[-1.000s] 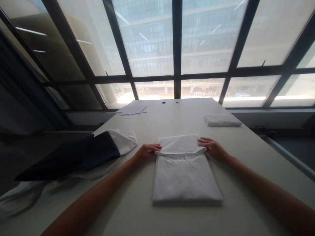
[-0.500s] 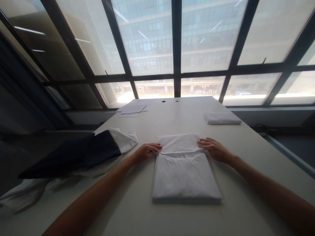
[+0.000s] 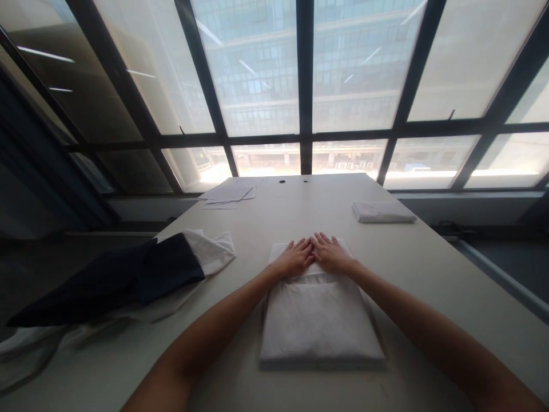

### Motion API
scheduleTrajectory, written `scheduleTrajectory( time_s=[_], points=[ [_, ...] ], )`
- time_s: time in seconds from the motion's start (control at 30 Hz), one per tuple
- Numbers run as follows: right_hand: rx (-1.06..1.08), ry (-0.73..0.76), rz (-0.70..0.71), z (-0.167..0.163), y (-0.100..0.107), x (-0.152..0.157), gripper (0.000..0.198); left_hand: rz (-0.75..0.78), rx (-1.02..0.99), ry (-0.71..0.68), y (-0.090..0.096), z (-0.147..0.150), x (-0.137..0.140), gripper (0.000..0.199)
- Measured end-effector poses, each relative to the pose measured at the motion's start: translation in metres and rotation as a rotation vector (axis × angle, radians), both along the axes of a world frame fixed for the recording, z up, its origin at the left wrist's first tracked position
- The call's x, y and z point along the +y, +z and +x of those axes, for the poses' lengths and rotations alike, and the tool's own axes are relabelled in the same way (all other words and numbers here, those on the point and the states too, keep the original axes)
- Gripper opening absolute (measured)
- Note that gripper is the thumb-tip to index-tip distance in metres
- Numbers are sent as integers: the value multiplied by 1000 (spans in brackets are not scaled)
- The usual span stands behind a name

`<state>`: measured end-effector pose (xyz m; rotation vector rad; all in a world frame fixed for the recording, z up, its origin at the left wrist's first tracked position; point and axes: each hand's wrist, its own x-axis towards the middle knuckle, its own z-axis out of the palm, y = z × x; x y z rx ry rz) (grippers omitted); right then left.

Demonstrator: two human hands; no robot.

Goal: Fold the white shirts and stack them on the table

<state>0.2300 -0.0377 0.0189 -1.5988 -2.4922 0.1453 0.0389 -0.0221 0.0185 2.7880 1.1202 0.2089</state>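
A folded white garment [image 3: 319, 326] lies flat on the table in front of me, its far part folded into a narrower flap. My left hand [image 3: 295, 257] rests flat on that far flap, fingers stretched out. Beside it, my right hand [image 3: 329, 252] lies flat on the same flap, palm down. The fingertips of both hands meet near the flap's middle. Neither hand grips the cloth. Much of the far flap is hidden under my hands.
On the left of the white table [image 3: 295, 217] lies a loose pile of dark blue and white clothing [image 3: 171, 266]. Sheets of paper [image 3: 227, 194] sit at the far left. A folded white cloth [image 3: 384, 212] lies at the far right. Windows stand beyond.
Both hands have moved inward from the flap's left and right edges onto its middle, where they now touch. The view has shifted slightly.
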Motion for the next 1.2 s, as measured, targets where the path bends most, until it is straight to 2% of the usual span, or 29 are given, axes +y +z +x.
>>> scheduleTrajectory(
  time_s=[0.1, 0.33, 0.53, 0.6, 0.7, 0.77, 0.83, 0.93, 1.03, 1.2],
  points=[
    [-29, 24, -9, 1, -13, -6, 66, 23, 42, -45, -9, -4, -4, 60],
    [-35, -278, -23, 7, -22, -11, 76, -14, 76, -57, -6, -11, -9, 60],
    [51, -427, -26, 22, -30, -12, 76, -35, 74, -4, -3, -10, -15, 62],
    [154, -436, -3, 33, -33, -9, 70, -39, 71, 35, -3, -10, -16, 64],
    [392, -451, 52, 55, -31, 0, 51, -40, 42, 61, -3, -11, -15, 65],
    [487, -507, 80, 71, -26, 6, 45, -33, 1, 26, -3, -13, -14, 66],
    [506, -557, 80, 82, -22, 9, 40, -33, -43, -65, -1, -16, -14, 68],
    [548, -539, 52, 90, -19, 8, 31, -33, -88, -204, 4, -18, -16, 68],
    [584, -440, 29, 89, -19, 2, 36, 3, -142, -278, 10, -17, -20, 62],
    [541, -356, -22, 85, -18, -5, 46, 40, -167, -316, 18, -12, -26, 34]
  ],
)
